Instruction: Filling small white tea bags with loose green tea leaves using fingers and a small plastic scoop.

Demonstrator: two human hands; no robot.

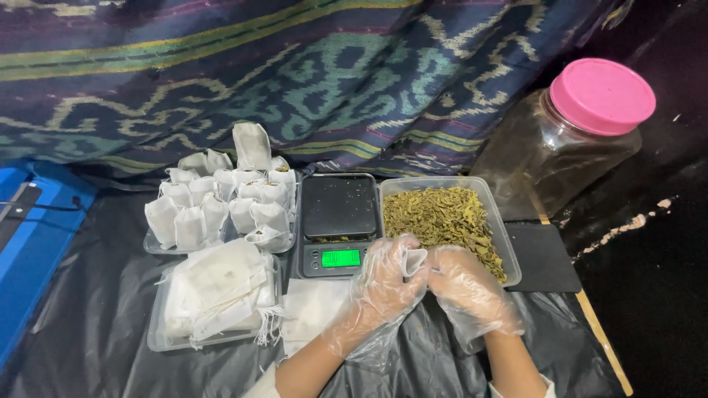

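Holding a small white paper bag [414, 259] between them, the two hands meet just in front of the scale. Both hands wear thin, clear plastic gloves. The left hand [387, 284] is curled around the bag, with its fingers pinching the top of it. The right hand [466, 284] is bent too, and its fingertips touch the same bag from the other side. The bag sits up in the air, just above the black sheet [88, 309] that covers the table.

A little black scale [338, 221] stands right behind the hands, and its screen glows green. Next to the scale, on the right, is a clear tub [509, 243] full of dry green-brown leaves [441, 217]. The right hand is near the front edge of that tub.

On the left of the scale is a tray of filled white bags [221, 203], standing close together. In front of that tray is another tray with flat white bags [214, 291] and their strings. A few more flat bags [313, 306] lie on the sheet beside the left arm.

Far back on the right stands a big clear jar with a pink lid [601, 96]. A striped blue and green cloth [295, 74] hangs behind everything. Something blue [37, 243] pokes in at the left edge.
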